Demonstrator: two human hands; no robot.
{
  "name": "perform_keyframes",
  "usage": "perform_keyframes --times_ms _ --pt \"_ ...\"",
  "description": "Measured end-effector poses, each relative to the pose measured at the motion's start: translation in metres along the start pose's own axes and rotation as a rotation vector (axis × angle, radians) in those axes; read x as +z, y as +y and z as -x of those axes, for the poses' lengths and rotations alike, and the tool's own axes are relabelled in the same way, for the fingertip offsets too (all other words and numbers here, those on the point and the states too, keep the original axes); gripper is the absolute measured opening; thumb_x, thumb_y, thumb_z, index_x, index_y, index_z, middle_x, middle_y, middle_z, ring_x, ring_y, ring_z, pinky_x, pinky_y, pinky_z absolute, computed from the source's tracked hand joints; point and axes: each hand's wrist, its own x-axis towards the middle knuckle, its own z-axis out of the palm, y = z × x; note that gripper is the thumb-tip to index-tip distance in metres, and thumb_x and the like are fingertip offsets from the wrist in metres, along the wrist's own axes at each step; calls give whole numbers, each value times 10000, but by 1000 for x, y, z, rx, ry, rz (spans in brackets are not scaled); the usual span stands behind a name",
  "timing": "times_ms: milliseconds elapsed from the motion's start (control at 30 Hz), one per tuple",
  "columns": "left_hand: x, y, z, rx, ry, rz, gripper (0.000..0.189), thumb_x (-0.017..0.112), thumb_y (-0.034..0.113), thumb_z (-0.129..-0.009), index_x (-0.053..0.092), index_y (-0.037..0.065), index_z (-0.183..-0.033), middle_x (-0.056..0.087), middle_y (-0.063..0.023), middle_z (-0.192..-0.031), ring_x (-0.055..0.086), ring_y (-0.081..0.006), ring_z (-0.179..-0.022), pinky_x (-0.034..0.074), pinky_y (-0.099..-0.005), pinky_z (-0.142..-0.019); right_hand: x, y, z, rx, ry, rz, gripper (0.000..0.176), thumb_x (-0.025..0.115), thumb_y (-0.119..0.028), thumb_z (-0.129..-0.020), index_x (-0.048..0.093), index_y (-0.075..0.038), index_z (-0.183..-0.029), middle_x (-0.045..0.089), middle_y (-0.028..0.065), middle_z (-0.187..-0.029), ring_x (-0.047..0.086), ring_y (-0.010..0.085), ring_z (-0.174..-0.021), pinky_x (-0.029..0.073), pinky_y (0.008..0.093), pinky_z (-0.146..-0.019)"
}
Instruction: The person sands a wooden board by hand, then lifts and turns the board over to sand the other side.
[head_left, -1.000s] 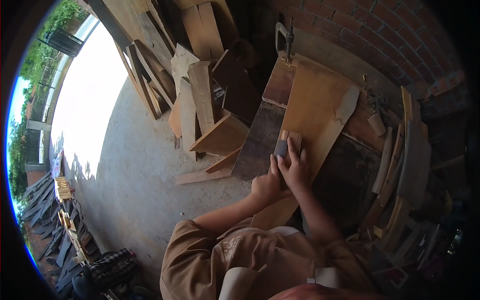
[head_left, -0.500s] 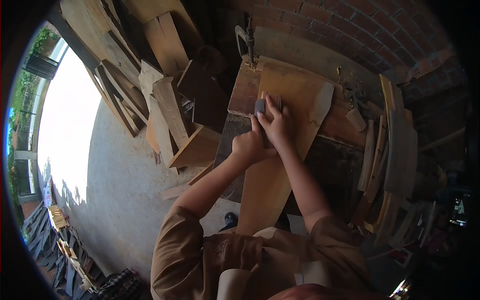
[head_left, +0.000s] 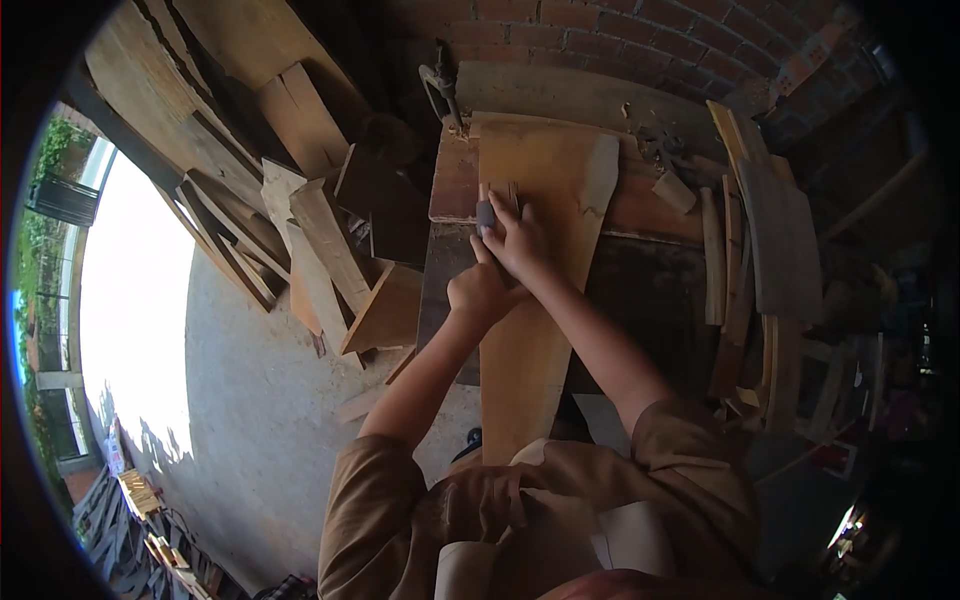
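On the bench lies a long, pale-brown board (head_left: 555, 165), its near end reaching toward my body. What looks like a wooden hand plane (head_left: 485, 214), with a dark grey piece near its front, rests on the board by its left edge. My right hand (head_left: 522, 242) is wrapped over the tool, fingers pointing forward along it. Just behind and to the left, my left hand (head_left: 477, 290) grips its rear part, thumb side close to the right wrist. Both hands cover most of the tool, so its sole and blade are hidden.
A metal clamp (head_left: 440, 90) stands at the bench's far left corner, with shavings around its foot. Wood offcuts (head_left: 330, 245) lean in a pile to the left. More planks (head_left: 785, 240) stand at the right. A brick wall (head_left: 640, 40) closes off the back.
The whole view has shifted, so the bench and board appear further left. Both hands keep their grip on the tool, at nearly the same place on the board.
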Motion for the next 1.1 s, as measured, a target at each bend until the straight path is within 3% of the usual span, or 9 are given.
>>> perform_keyframes --times_ms 133,200,300,500,600,700,833,967,1100 --pt "74 -31 145 72 -53 -54 1226 593 684 -594 31 -136 -1310 637 -141 -706 641 -231 -581 493 -338 -458 -2 -29 167 13 -78 -34 641 604 -336 -739 363 -243 -1326 444 217 -896 536 369 -721 464 418 -614" --pt "81 -34 191 -15 -320 -6 1212 604 663 -597 30 -126 -1316 640 -176 -787 642 -228 -587 490 -337 -450 3 -33 227 -53 43 -81 643 616 -331 -721 388 -241 -1315 440 218 -903 524 363 -721 454 439 -614" --pt "92 -38 205 9 -322 18 1214 614 653 -596 23 -124 -1318 615 -227 -930 644 -228 -600 491 -329 -449 -8 -39 245 -41 35 -14 625 617 -332 -722 406 -248 -1304 447 216 -888 533 357 -709 461 426 -605" --pt "60 -16 109 134 -148 -73 1222 605 685 -583 71 -137 -1312 445 -305 -1199 646 -226 -604 492 -315 -441 -9 -13 140 87 7 -119 591 623 -348 -736 423 -283 -1288 462 205 -845 547 353 -686 472 416 -615" --pt "14 8 13 151 -37 -152 1261 590 720 -565 77 -175 -1290 624 -202 -916 650 -225 -626 498 -301 -461 -15 11 32 93 33 -130 580 614 -365 -746 421 -279 -1286 483 215 -886 562 371 -743 475 423 -670" --pt "-36 20 -105 131 8 -60 1205 633 655 -582 88 -167 -1274 620 -229 -883 626 -338 -819 505 -379 -649 -27 28 -95 102 -3 -21 578 566 -430 -770 395 -278 -1301 511 231 -967 571 377 -852 472 424 -729" --pt "-74 20 -218 249 81 -45 1125 653 588 -601 168 -228 -1204 599 -272 -922 610 -352 -861 494 -372 -717 -15 50 -207 88 60 -53 569 558 -438 -776 402 -254 -1291 519 215 -1031 549 353 -953 453 425 -800" --pt "-50 11 -200 248 118 4 1125 655 609 -583 205 -214 -1203 594 -275 -944 604 -353 -886 492 -367 -739 -18 44 -174 73 73 -61 570 563 -428 -775 398 -255 -1293 521 225 -996 562 367 -906 465 430 -767" --pt "-26 24 -69 142 -34 -126 1148 623 630 -604 144 -177 -1266 625 -214 -898 628 -314 -839 500 -383 -708 -20 31 -50 51 93 49 569 554 -425 -788 385 -255 -1304 506 229 -871 569 385 -724 474 437 -629"
